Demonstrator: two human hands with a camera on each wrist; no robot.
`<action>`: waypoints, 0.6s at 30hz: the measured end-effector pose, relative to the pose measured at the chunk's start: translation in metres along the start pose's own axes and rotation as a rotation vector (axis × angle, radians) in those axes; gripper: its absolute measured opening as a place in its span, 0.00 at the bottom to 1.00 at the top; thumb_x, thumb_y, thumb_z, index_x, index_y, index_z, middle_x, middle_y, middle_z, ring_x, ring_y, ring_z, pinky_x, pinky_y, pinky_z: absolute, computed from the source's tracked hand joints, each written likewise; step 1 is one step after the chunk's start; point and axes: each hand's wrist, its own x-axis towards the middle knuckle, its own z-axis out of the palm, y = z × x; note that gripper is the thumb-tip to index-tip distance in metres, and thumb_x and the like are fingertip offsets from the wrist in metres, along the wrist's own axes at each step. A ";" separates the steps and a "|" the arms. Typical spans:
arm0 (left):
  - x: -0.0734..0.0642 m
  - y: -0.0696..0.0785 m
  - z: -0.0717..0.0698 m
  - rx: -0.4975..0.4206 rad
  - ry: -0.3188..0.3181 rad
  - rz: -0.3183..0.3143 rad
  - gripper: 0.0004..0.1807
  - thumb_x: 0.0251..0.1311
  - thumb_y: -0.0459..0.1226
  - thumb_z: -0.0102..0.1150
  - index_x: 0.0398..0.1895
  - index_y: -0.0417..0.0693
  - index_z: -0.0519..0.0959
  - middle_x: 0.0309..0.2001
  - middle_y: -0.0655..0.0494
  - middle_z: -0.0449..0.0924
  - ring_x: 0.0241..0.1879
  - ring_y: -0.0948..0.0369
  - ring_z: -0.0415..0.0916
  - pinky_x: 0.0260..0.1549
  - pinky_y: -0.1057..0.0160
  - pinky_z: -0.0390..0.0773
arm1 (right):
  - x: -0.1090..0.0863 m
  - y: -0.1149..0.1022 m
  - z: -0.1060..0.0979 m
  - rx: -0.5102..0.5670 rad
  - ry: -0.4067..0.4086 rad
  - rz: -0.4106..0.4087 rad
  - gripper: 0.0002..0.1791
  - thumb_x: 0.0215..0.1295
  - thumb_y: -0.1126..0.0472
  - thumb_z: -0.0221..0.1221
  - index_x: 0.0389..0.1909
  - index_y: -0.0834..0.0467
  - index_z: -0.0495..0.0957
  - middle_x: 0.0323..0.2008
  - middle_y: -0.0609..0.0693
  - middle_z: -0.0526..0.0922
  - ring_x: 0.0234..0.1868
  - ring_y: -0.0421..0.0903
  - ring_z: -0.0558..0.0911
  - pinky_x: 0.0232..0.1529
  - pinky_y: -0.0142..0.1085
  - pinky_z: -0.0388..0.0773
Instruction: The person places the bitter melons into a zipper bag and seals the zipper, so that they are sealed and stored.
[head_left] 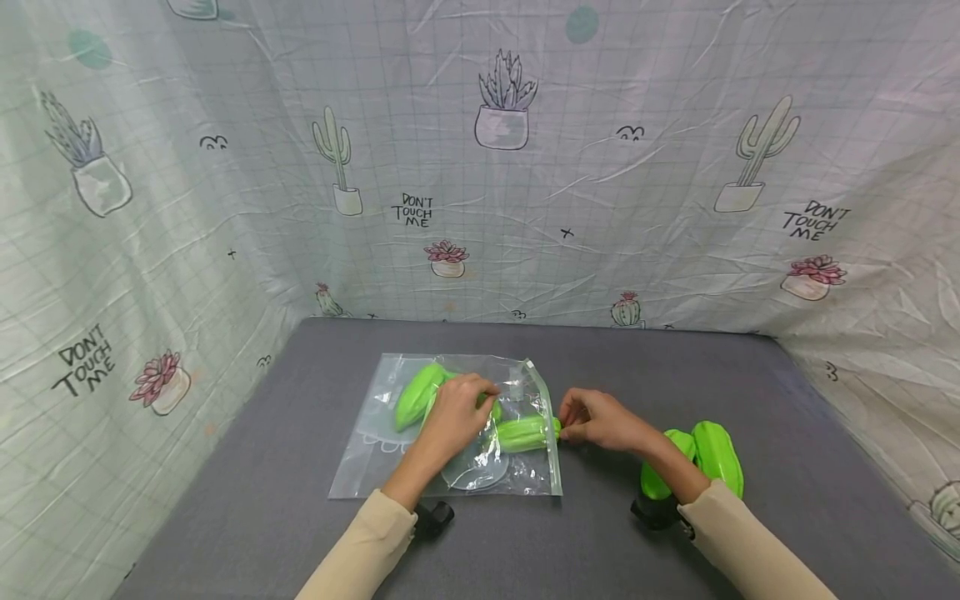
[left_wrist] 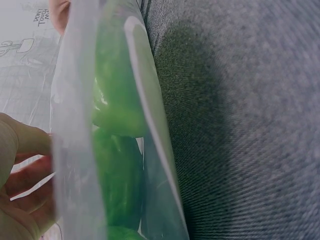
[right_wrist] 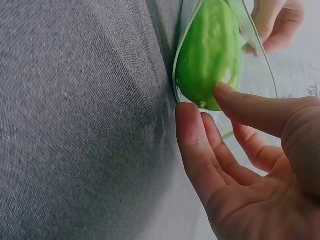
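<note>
A clear zip bag (head_left: 360,475) lies flat with its mouth facing right. Halfway in that mouth is a ridged green gourd (head_left: 523,434), its stem end pointing out. My right hand (head_left: 603,422) pinches this end, the thumb (right_wrist: 225,90) on the gourd and the index finger (right_wrist: 191,127) under it by the bag's lip. Above the bag, my left hand (head_left: 455,410) has bent fingers at the upper film and appears to grip it; the fingertips are partly hidden. Another green gourd (head_left: 418,397) is inside toward the left, with more green partly covered by the left hand.
Two more green gourds, a near one (head_left: 652,483) and a longer one (head_left: 718,458), lie on the grey table (head_left: 300,400) beneath and beside the right forearm. A printed cloth (head_left: 570,167) hangs around the back and sides.
</note>
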 end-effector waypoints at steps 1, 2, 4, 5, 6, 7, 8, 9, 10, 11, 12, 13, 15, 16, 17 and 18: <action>0.000 0.000 0.000 0.003 0.003 0.004 0.06 0.59 0.29 0.68 0.38 0.44 0.89 0.37 0.52 0.90 0.35 0.57 0.85 0.41 0.57 0.84 | 0.001 0.000 0.001 -0.001 0.004 0.003 0.11 0.64 0.67 0.68 0.42 0.66 0.77 0.36 0.57 0.84 0.34 0.45 0.85 0.32 0.35 0.82; 0.000 0.000 0.000 0.006 0.003 0.005 0.06 0.59 0.29 0.68 0.38 0.44 0.89 0.37 0.53 0.90 0.35 0.57 0.85 0.40 0.57 0.84 | 0.001 0.000 0.002 0.010 0.002 0.002 0.10 0.65 0.67 0.67 0.41 0.67 0.77 0.35 0.57 0.85 0.34 0.46 0.85 0.31 0.36 0.83; 0.000 0.000 0.000 0.011 0.007 0.009 0.06 0.59 0.29 0.68 0.38 0.45 0.89 0.37 0.53 0.90 0.35 0.57 0.84 0.40 0.58 0.84 | 0.003 -0.001 0.004 0.042 -0.008 0.004 0.09 0.66 0.67 0.66 0.41 0.67 0.77 0.34 0.59 0.85 0.33 0.48 0.86 0.32 0.39 0.85; 0.000 0.000 0.000 0.009 0.005 0.007 0.06 0.59 0.29 0.68 0.38 0.45 0.89 0.37 0.53 0.90 0.35 0.57 0.84 0.40 0.58 0.84 | 0.003 -0.001 0.005 0.061 -0.015 0.012 0.09 0.67 0.67 0.66 0.41 0.67 0.77 0.34 0.59 0.85 0.33 0.50 0.87 0.32 0.40 0.87; 0.000 0.000 0.000 0.009 0.004 0.006 0.06 0.59 0.29 0.68 0.38 0.45 0.89 0.36 0.53 0.90 0.35 0.57 0.84 0.40 0.58 0.84 | 0.004 -0.001 0.006 0.078 -0.023 0.018 0.08 0.68 0.67 0.65 0.41 0.67 0.78 0.34 0.60 0.85 0.33 0.51 0.87 0.33 0.42 0.88; 0.000 0.001 0.000 0.009 0.002 0.005 0.06 0.59 0.29 0.69 0.38 0.45 0.89 0.36 0.53 0.90 0.35 0.58 0.84 0.40 0.58 0.84 | 0.004 -0.002 0.007 0.094 -0.029 0.023 0.07 0.68 0.68 0.64 0.40 0.68 0.78 0.33 0.61 0.86 0.33 0.53 0.88 0.33 0.43 0.88; 0.000 0.001 0.000 0.006 -0.001 0.002 0.06 0.59 0.29 0.69 0.38 0.45 0.89 0.36 0.53 0.90 0.34 0.58 0.84 0.40 0.58 0.84 | 0.004 -0.002 0.007 0.112 -0.036 0.028 0.06 0.69 0.68 0.64 0.40 0.68 0.79 0.33 0.62 0.86 0.33 0.54 0.88 0.34 0.44 0.89; 0.001 0.001 0.000 0.004 -0.002 0.001 0.06 0.58 0.29 0.69 0.38 0.45 0.89 0.36 0.53 0.90 0.34 0.58 0.84 0.40 0.59 0.83 | 0.005 -0.002 0.007 0.122 -0.040 0.028 0.05 0.69 0.68 0.63 0.40 0.68 0.79 0.33 0.63 0.86 0.33 0.54 0.88 0.34 0.45 0.89; 0.001 0.001 0.001 0.002 -0.005 -0.001 0.06 0.58 0.29 0.69 0.38 0.44 0.89 0.36 0.53 0.90 0.34 0.58 0.84 0.39 0.59 0.83 | 0.005 -0.002 0.008 0.128 -0.045 0.024 0.05 0.69 0.69 0.62 0.40 0.68 0.80 0.33 0.64 0.87 0.33 0.54 0.88 0.34 0.45 0.89; 0.001 0.001 0.001 0.000 -0.007 -0.004 0.06 0.58 0.29 0.69 0.38 0.44 0.89 0.37 0.52 0.90 0.34 0.58 0.84 0.39 0.59 0.83 | 0.005 -0.002 0.008 0.131 -0.050 0.018 0.04 0.69 0.69 0.62 0.39 0.68 0.80 0.33 0.64 0.87 0.33 0.54 0.89 0.34 0.45 0.89; 0.001 0.001 0.001 0.002 -0.005 -0.002 0.06 0.58 0.29 0.69 0.38 0.44 0.89 0.36 0.53 0.90 0.34 0.58 0.84 0.39 0.59 0.83 | 0.005 -0.001 0.007 0.129 -0.055 0.013 0.04 0.69 0.69 0.62 0.39 0.68 0.81 0.33 0.64 0.87 0.33 0.54 0.89 0.33 0.45 0.89; 0.001 0.001 0.001 0.002 -0.005 -0.001 0.06 0.58 0.29 0.69 0.38 0.44 0.89 0.36 0.53 0.90 0.34 0.58 0.84 0.39 0.59 0.83 | 0.005 -0.002 0.007 0.125 -0.062 0.004 0.04 0.70 0.69 0.61 0.39 0.68 0.81 0.33 0.64 0.88 0.33 0.54 0.89 0.33 0.45 0.89; 0.001 0.000 0.001 0.008 -0.003 -0.001 0.06 0.58 0.29 0.69 0.38 0.44 0.89 0.36 0.53 0.90 0.34 0.58 0.84 0.39 0.59 0.83 | 0.005 -0.001 0.005 0.111 -0.079 -0.013 0.05 0.70 0.69 0.61 0.40 0.68 0.82 0.34 0.63 0.88 0.34 0.53 0.89 0.34 0.44 0.89; 0.001 0.000 0.001 0.010 -0.002 -0.001 0.06 0.59 0.29 0.69 0.38 0.44 0.89 0.36 0.53 0.90 0.34 0.58 0.84 0.39 0.59 0.84 | 0.004 -0.001 0.004 0.098 -0.087 -0.017 0.05 0.71 0.69 0.60 0.41 0.67 0.83 0.35 0.63 0.88 0.35 0.53 0.89 0.34 0.44 0.89; 0.001 0.000 0.001 0.011 -0.002 -0.001 0.06 0.59 0.29 0.69 0.38 0.44 0.89 0.37 0.53 0.90 0.34 0.57 0.84 0.40 0.58 0.84 | 0.003 -0.001 0.002 0.088 -0.095 -0.019 0.05 0.71 0.69 0.60 0.42 0.66 0.83 0.36 0.63 0.89 0.36 0.54 0.89 0.34 0.44 0.89; 0.001 0.000 0.002 0.015 0.000 0.001 0.05 0.59 0.30 0.69 0.38 0.44 0.89 0.36 0.53 0.90 0.34 0.57 0.84 0.40 0.58 0.84 | 0.002 -0.001 0.000 0.080 -0.103 -0.022 0.06 0.71 0.69 0.60 0.43 0.66 0.84 0.37 0.63 0.89 0.37 0.55 0.89 0.35 0.44 0.89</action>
